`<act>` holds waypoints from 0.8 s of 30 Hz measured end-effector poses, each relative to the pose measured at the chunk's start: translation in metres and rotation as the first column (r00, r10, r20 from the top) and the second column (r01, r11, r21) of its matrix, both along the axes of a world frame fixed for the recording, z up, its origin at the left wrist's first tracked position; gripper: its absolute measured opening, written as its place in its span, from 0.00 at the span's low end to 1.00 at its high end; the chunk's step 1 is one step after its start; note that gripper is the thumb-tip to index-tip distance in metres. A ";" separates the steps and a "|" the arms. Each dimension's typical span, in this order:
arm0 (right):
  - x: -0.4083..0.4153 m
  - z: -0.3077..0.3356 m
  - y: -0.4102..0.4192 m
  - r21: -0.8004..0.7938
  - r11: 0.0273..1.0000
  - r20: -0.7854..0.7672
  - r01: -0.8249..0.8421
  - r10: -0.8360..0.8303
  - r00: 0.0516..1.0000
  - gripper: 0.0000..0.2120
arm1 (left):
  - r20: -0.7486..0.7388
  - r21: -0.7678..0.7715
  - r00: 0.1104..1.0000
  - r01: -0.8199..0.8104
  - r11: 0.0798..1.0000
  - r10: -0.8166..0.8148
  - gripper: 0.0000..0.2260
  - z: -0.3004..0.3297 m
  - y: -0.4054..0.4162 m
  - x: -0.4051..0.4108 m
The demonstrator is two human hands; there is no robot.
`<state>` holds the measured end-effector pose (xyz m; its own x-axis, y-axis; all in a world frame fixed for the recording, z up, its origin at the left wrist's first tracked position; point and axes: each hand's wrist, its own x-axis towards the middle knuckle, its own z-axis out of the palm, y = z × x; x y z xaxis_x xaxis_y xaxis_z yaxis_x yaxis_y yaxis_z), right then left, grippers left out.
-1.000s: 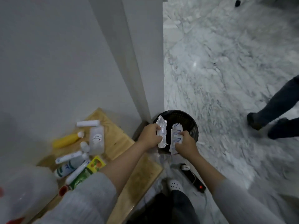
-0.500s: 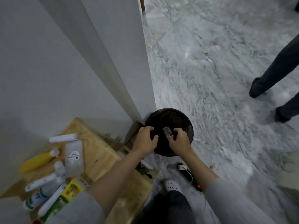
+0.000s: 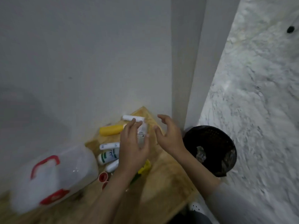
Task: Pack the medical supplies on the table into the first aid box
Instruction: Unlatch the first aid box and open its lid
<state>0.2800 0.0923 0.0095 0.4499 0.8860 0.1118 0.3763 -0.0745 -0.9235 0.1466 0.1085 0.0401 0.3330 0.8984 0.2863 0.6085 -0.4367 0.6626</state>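
A desk point(image 3: 163, 178) of pale raw-looking wood with visible grain and a matt finish. On it, a first aid box point(image 3: 53, 177) of translucent, slightly glossy white plastic with red plastic handle and latch. Beside it lie smooth plastic containers: a glossy yellow bottle point(image 3: 111, 129), a white tube point(image 3: 129, 118) and a white bottle with green label point(image 3: 107, 156). A black wastebasket point(image 3: 210, 149) of perforated mesh holds crumpled, shiny foil-like wrapper point(image 3: 200, 152). The floor point(image 3: 250, 102) is polished grey-white marble. The wall point(image 3: 80, 54) is matt grey.
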 end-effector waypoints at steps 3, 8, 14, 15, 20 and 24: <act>-0.045 0.016 0.009 0.122 0.985 0.035 -0.125 0.122 0.992 0.17 | 0.025 0.078 0.995 -0.095 0.992 0.094 0.18 0.011 -0.004 -0.058; -0.118 0.026 0.016 0.270 0.892 0.143 -0.363 0.335 0.931 0.16 | 0.066 0.281 0.964 -0.264 0.923 0.256 0.17 0.009 -0.018 -0.144; -0.188 0.013 0.020 0.327 0.646 0.405 -0.690 0.564 0.720 0.15 | 0.024 0.437 0.903 -0.395 0.808 0.429 0.17 -0.030 -0.031 -0.246; -0.197 0.008 0.020 0.311 0.613 0.439 -0.727 0.586 0.681 0.15 | 0.020 0.452 0.894 -0.407 0.794 0.447 0.17 -0.039 -0.034 -0.260; -0.222 -0.018 0.022 0.211 0.541 0.604 -0.814 0.583 0.543 0.15 | 0.076 0.432 0.871 -0.467 0.771 0.485 0.19 -0.077 -0.041 -0.307; -0.231 -0.028 0.019 0.200 0.565 0.694 -0.800 0.494 0.523 0.16 | 0.117 0.382 0.885 -0.459 0.802 0.451 0.22 -0.090 -0.042 -0.313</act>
